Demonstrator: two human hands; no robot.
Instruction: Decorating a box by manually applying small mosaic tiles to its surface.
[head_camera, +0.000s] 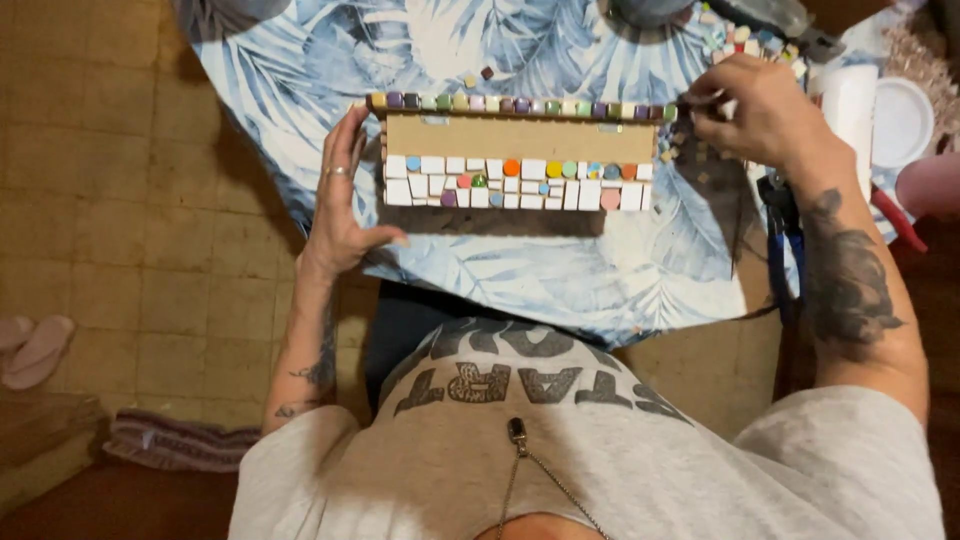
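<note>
Worn tan tiled floor (130, 230) under dim warm light, table draped in blue leaf-print cloth (560, 270), pink slippers (35, 348) lower left, folded striped rug (175, 440) nearby

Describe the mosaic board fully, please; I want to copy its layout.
The mosaic board is a flat brown rectangle, like cardboard or wood, lying on a leaf-print cloth. A row of small coloured square tiles lines its far edge. Its near part carries rows of white tiles mixed with round coloured pieces: orange, green, yellow, blue, pink. The middle band is bare. The left hand steadies its left edge; the right hand is at its far right corner.
</note>
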